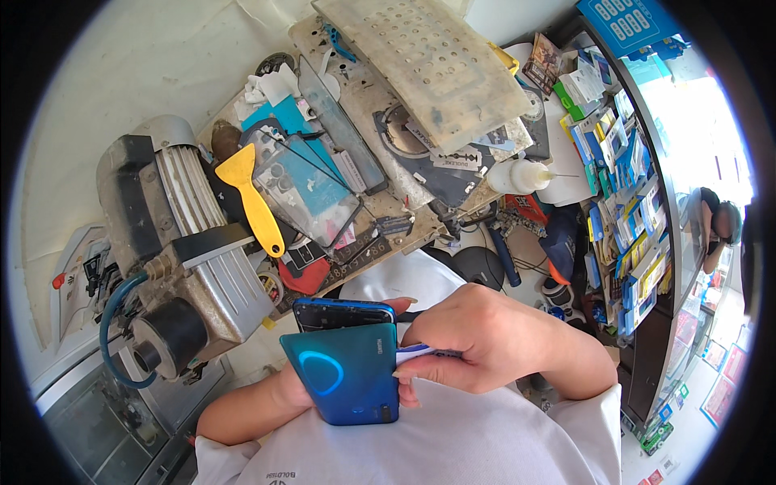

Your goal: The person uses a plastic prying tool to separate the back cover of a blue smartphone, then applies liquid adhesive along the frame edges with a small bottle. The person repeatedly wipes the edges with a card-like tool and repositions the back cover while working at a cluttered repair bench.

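Close to my chest, a smartphone is parted along its right side: the glossy blue-green back cover (347, 384) stands tilted away from the dark phone body (343, 314). My left hand (296, 386) is closed around the phone from behind. Most of that hand is hidden by the cover, with fingertips showing past the right edge. From the right, my right hand (481, 339) pinches a thin white-and-purple strip-like tool (412, 351). Its end reaches the cover's right edge; whether it goes into the gap I cannot tell.
A cluttered workbench lies ahead, with a yellow scraper (257, 206), a perforated plate (440, 73) and a white needle-tipped bottle (521, 175). At left sits a metal motor (194, 234) with a blue hose. Shelves of boxes (626, 218) line the right.
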Motion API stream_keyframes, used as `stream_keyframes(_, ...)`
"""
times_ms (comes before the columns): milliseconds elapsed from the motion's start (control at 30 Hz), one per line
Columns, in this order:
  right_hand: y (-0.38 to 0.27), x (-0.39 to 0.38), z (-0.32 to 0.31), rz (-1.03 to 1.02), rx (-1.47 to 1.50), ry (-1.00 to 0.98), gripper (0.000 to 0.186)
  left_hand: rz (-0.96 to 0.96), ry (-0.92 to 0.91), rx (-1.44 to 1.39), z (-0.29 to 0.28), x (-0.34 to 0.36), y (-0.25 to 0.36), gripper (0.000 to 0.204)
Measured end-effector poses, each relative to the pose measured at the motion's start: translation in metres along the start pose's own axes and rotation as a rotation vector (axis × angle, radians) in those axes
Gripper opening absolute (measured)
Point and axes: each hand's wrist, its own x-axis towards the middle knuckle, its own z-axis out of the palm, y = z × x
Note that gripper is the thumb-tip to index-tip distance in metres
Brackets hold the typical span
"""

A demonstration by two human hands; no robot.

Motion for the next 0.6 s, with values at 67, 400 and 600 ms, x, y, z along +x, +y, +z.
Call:
stream_keyframes(67,0.001,0.0,0.001,-0.008,0.01,0.007,0.016,-0.01,0.021,-0.027,0.0,0.0,0.0,0.085)
stream_keyframes(400,0.002,-0.002,0.004,0.013,0.058,0.003,0.013,-0.042,0.063,-0.001,-0.002,-0.001,0.004,0.085)
stream_keyframes(600,0.004,-0.003,0.016,0.016,0.042,-0.163,0.017,-0.029,-0.024,0.231,-0.016,-0.002,0.012,0.082)
